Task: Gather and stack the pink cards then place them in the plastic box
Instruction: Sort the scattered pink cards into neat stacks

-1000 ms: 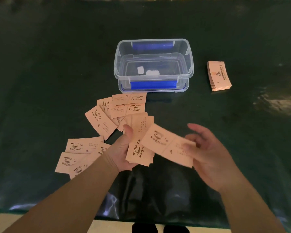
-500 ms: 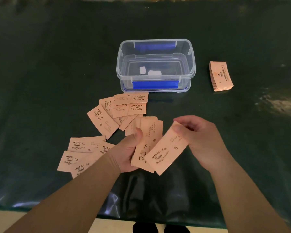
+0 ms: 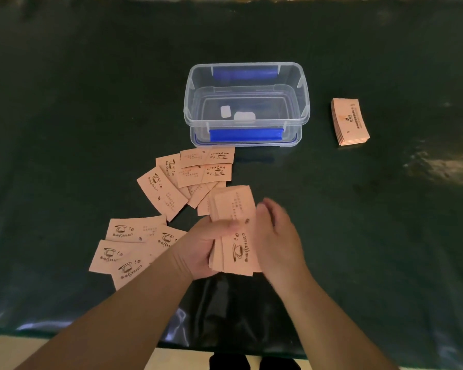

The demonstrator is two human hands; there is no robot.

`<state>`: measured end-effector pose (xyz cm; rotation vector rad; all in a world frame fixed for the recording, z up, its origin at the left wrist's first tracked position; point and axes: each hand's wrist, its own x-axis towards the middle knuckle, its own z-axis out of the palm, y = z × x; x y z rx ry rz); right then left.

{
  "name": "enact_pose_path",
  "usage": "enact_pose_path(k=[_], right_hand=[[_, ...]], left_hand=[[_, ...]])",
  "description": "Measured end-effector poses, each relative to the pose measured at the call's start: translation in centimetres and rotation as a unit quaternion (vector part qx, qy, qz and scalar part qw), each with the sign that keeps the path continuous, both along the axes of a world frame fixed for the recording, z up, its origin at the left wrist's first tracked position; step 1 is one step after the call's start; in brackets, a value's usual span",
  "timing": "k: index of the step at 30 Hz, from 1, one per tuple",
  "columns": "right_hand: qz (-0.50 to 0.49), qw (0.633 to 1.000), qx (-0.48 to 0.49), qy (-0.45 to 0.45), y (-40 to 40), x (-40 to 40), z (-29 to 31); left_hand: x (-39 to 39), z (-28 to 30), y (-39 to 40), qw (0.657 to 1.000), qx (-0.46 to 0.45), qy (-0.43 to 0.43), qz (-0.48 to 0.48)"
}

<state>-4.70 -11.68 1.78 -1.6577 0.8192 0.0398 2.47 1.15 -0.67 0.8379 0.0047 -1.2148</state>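
At the near edge of the table [image 3: 64, 129], which is covered in dark green cloth, two bare forearms reach in from below. The left hand [image 3: 203, 247] holds a small stack of pink cards [image 3: 235, 231], its grip closed on the stack's left edge with the thumb laid across the top card. The right hand [image 3: 275, 236] lies flat against the stack's right edge, fingers straight and together, so the cards sit pressed between the two hands; the top card shows a coffee-cup drawing and the word COFFEE. Just left of the left wrist, a cluster of loose pink cards [image 3: 129, 241] lies overlapping on the cloth, partly hidden by the forearm. Beyond the held stack, a fan of scattered pink cards [image 3: 187, 177] lies printed side up, overlapping one another, the farthest two near the front of the plastic box. The clear plastic box [image 3: 304, 102] stands open farther back at the middle of the table, with blue clips on its near and far long sides and two small white patches showing at its bottom; no pink card is in it. Well to the right of the box, apart from everything else, a tidy pile of pink cards [image 3: 349, 120] rests on the cloth.
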Motion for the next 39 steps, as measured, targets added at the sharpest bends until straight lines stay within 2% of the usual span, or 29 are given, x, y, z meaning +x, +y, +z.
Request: enact_pose_path(k=[4, 7, 8, 11, 13, 16, 21, 30, 34, 39], right_hand=[[0.011, 0.998, 0.043, -0.041, 3.5, -0.2, -0.7], [0.0, 0.995, 0.096, -0.017, 4.1, 0.4, -1.8], [-0.014, 0.996, 0.086, -0.001, 4.0, 0.6, -2.3], [0.0, 0.997, -0.056, 0.046, 4.0, 1.3, -3.2], [0.016, 0.993, -0.108, 0.033, 4.3, 2.9, -3.6], [-0.007, 0.992, -0.127, 0.001, 3.9, 7.4, -3.5], [-0.037, 0.989, -0.139, 0.035, 3.0, 13.3, -3.7], [-0.057, 0.998, 0.022, 0.027, -0.4, 11.5, -4.1], [-0.091, 0.991, 0.094, 0.039, -3.1, 7.3, -3.0], [-0.138, 0.982, 0.126, -0.02, -7.0, 0.2, -1.0]], left_hand=[[-0.5, -0.4, 0.5, 1.0, 0.021, 0.001, 0.016], [0.0, -0.6, 2.6, 0.998, 0.004, 0.01, 0.056], [0.5, -0.6, 3.5, 0.996, 0.001, 0.013, 0.084], [2.0, -0.4, 6.3, 0.986, 0.011, 0.031, 0.162], [2.7, -0.2, 7.6, 0.983, 0.036, 0.035, 0.176], [2.7, 0.1, 8.1, 0.984, 0.061, 0.034, 0.162], [2.1, -0.2, 8.1, 0.989, 0.037, 0.034, 0.141], [2.3, -0.9, 7.3, 0.99, 0.047, 0.032, 0.129], [2.5, -1.2, 6.2, 0.99, 0.046, 0.033, 0.126], [2.4, -1.3, 3.2, 0.991, 0.041, 0.034, 0.12]])
